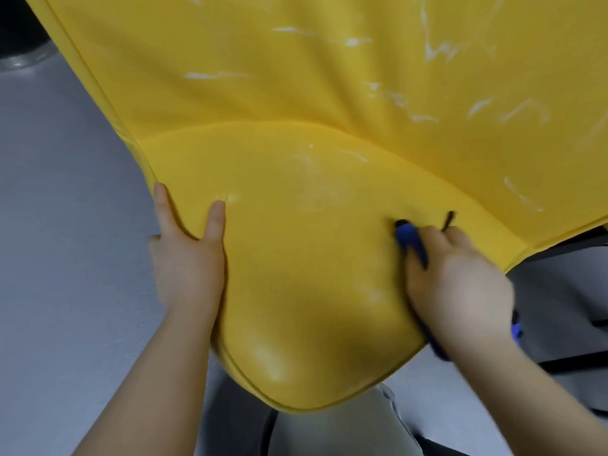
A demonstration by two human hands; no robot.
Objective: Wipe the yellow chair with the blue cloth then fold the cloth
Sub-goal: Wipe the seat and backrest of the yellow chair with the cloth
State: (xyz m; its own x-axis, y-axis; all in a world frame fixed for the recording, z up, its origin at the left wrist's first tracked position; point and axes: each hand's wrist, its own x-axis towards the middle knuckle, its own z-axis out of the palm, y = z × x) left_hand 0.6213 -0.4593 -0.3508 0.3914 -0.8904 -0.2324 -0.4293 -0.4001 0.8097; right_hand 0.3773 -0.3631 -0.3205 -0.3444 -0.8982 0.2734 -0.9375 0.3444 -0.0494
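Note:
The yellow chair [296,166] fills most of the head view, its seat cushion in front and its backrest behind, both streaked with white marks. My left hand [187,255] rests on the seat's left edge, thumb on top and fingers wrapped over the side. My right hand [457,278] grips the bunched blue cloth [411,241] and presses it on the right side of the seat. Most of the cloth is hidden under that hand; a blue bit shows by the wrist.
Grey floor [59,258] lies to the left and below the chair. Black chair-frame bars [575,360] run at the lower right. A dark round object [23,44] stands at the top left corner.

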